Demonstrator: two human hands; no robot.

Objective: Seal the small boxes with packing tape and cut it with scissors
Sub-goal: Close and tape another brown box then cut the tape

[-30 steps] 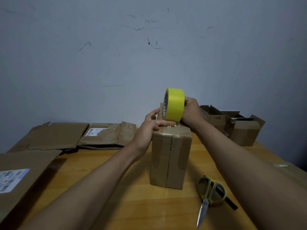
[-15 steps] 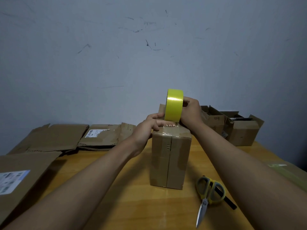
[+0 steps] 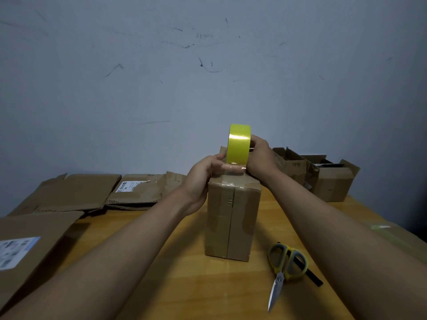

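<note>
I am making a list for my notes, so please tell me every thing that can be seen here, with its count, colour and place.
small box: 1, brown, upright at table centre, clear tape across its top
tape roll: 1, yellow, on edge above the small box
scissors: 1, yellow-grey handles, flat on the table right of the small box
open boxes: at least 2, brown, back right
flattened cartons: several, brown, some with white labels, back left and near left
table: 1, wooden
wall: 1, grey, scuffed
left hand: 1, pinches the tape end at the box top
right hand: 1, grips the tape roll
</note>
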